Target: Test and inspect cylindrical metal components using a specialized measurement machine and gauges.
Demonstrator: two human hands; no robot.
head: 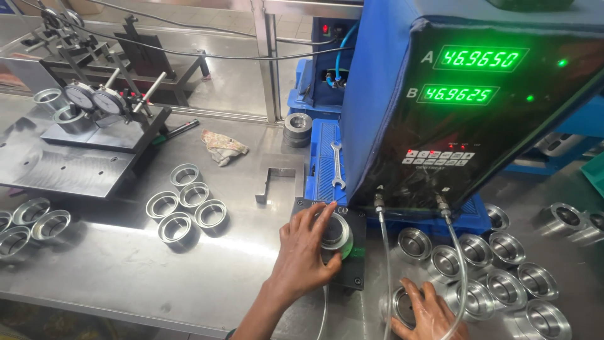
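Steel cups at a gauging bench, both hands engaged

Right hand [431,315], fingers spread, lies flat over a metal cup [402,306] at the near edge; left hand [307,249] curls round another cup [334,232] seated upright on the black fixture block [356,267], directly under its fingertips; beyond, clear tubes [385,252] rise to the green-digit readout unit [465,94]; dial gauges [94,99] far left
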